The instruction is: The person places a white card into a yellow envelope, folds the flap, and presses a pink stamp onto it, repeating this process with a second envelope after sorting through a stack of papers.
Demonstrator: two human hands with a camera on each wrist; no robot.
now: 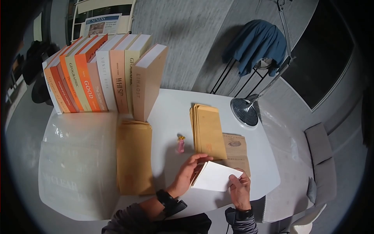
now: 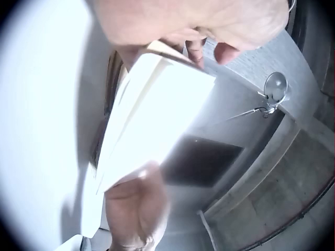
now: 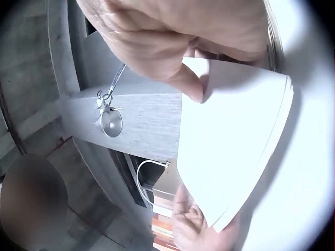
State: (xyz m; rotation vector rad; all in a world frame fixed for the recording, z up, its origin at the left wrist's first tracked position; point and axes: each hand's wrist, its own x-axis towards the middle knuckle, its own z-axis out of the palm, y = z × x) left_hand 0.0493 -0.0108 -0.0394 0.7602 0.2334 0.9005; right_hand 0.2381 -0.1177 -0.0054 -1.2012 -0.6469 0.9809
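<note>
Between both hands is a small stack of white paper sheets [image 1: 216,176], raised over the front of the table and tilted. Tan layers show under its left edge. My right hand [image 1: 240,191] pinches the right corner, thumb on the top sheet and fingers underneath. At the opposite edge, my left hand [image 1: 186,176] holds the stack with its fingers curled around the far left corner. In the left wrist view the sheets [image 2: 152,115] fan slightly apart along one edge. The right wrist view shows the right thumb flat on the blank top sheet [image 3: 235,125].
Brown envelopes [image 1: 208,130] lie in a pile beyond the hands, overlapping a printed brown booklet [image 1: 236,146]. Another envelope pile [image 1: 134,160] is to the left. A pink bottle [image 1: 180,144] stands between them. Books [image 1: 113,74], a clear plastic sheet [image 1: 78,163] and a lamp base [image 1: 244,112] surround these.
</note>
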